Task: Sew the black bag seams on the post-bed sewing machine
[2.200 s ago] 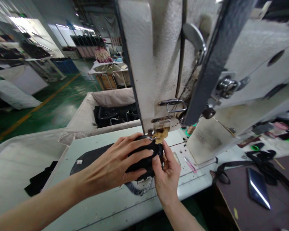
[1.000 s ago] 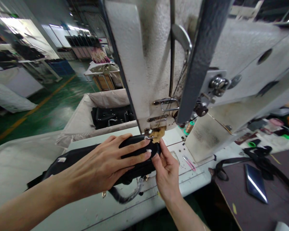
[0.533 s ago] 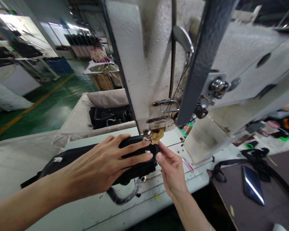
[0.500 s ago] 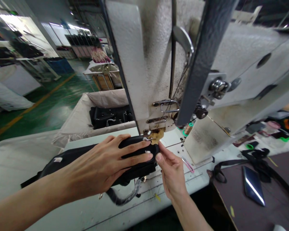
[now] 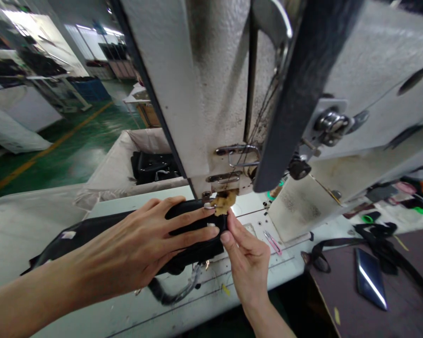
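1 black piece (image 5: 200, 251) on desk (image 5: 95, 303), under sewing machine (image 5: 218, 103); left hand (image 5: 148, 241) spread across top, right hand (image 5: 248, 256) pinching end edge; possible faults: puncture from closeness to machine, skewing from uneven pressure.

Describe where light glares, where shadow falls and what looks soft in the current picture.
Head view: a white streak glares on the dark slab, and the green floor shines; a soft grey shadow slants down the pale sewing machine; in the same view, far things such as the blue crate look soft, while the left hand, right hand and black bag are fairly clear.
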Available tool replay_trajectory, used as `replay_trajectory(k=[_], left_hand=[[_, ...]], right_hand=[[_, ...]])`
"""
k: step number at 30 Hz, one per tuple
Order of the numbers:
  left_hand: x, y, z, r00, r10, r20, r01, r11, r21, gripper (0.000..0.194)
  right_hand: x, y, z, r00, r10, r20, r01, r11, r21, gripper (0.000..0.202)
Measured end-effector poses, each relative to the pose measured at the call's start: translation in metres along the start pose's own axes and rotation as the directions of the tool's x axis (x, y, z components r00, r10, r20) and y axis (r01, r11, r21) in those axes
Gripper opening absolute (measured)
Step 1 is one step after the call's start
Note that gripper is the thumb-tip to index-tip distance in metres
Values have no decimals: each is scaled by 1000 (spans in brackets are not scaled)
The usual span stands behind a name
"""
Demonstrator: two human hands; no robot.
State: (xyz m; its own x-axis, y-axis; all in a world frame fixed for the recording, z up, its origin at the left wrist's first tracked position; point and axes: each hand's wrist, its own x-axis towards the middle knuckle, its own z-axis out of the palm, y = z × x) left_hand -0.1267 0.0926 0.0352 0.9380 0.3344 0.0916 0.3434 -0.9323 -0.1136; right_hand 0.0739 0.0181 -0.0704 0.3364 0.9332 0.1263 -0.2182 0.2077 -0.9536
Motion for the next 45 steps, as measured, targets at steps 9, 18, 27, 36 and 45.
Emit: replay_trajectory(k=[9, 18, 27, 36, 45], left_hand=[[1, -3, -1, 1000, 23, 11, -24, 999, 43, 67], [5, -8, -4, 1000, 1, 17, -2, 999, 38, 66], [7, -8, -5, 999, -42, 25, 41, 998, 46, 61], [2, -10, 4, 996, -87, 33, 84, 993, 78, 63], [5, -8, 4, 995, -95, 16, 95, 995, 33, 65]], right_hand=[[2, 2, 5, 999, 5, -32, -4, 1000, 20, 32], [7, -1, 11, 997, -20, -71, 21, 1000, 14, 28], [11, 4, 16, 997, -2, -73, 3, 1000, 18, 31], [10, 5, 9, 998, -56, -36, 55, 998, -26, 31], [2, -3, 12, 995, -86, -55, 77, 987, -143, 29]])
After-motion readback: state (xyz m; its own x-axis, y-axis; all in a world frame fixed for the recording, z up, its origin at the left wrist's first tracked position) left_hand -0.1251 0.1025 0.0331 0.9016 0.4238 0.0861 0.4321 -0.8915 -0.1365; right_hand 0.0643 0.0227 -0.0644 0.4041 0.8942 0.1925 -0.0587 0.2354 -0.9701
